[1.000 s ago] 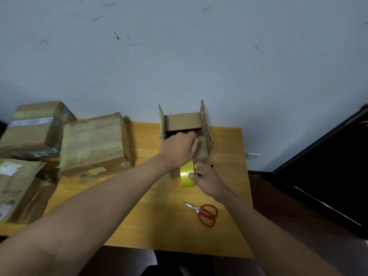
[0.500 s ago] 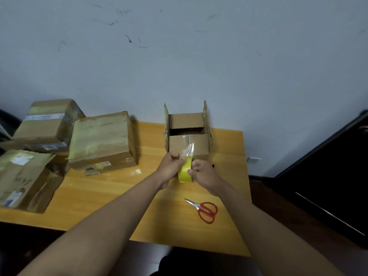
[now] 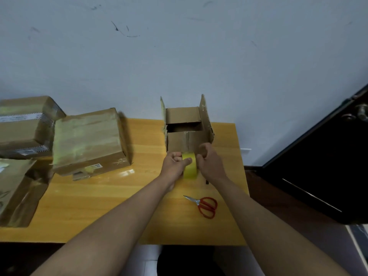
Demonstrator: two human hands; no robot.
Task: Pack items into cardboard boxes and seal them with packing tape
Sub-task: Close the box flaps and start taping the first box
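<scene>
Left hand: your left hand (image 3: 174, 166) curls round the tape roll (image 3: 190, 165) from its left side, thumb lying across the top of the roll, fingers tucked in a fist against it.
Right hand: your right hand (image 3: 209, 163) sits tight against the roll's right side, fingers curled, thumb up; it seems to grip the roll, but the contact side is hidden.
Tape roll: yellow, standing on edge between both hands, low over the table (image 3: 119, 206), just in front of the box (image 3: 185, 140).
Tape strip: a clear strip (image 3: 186, 143) runs from the top of the roll up the box's near wall onto the folded near flap; edges are faint.
Box: small cardboard, near the table's far edge, against the wall (image 3: 179, 56). Left and right flaps stand upright, far flap tilts inward, dark gap open in the top; contents can't be made out.
Roll vs grip: the roll is pinned between your two palms, touching both, and lies nearer to you than the box.
Scissors: red-handled scissors (image 3: 203, 205) lie flat on the table, near your right forearm, apart from the roll, blades pointing left.
Other boxes: a taped box (image 3: 87, 140) left of centre, another (image 3: 23, 126) behind it at the left edge, a third (image 3: 16, 188) at front left, partly cut off.
Right side: dark door (image 3: 318, 166) beside the table.
</scene>
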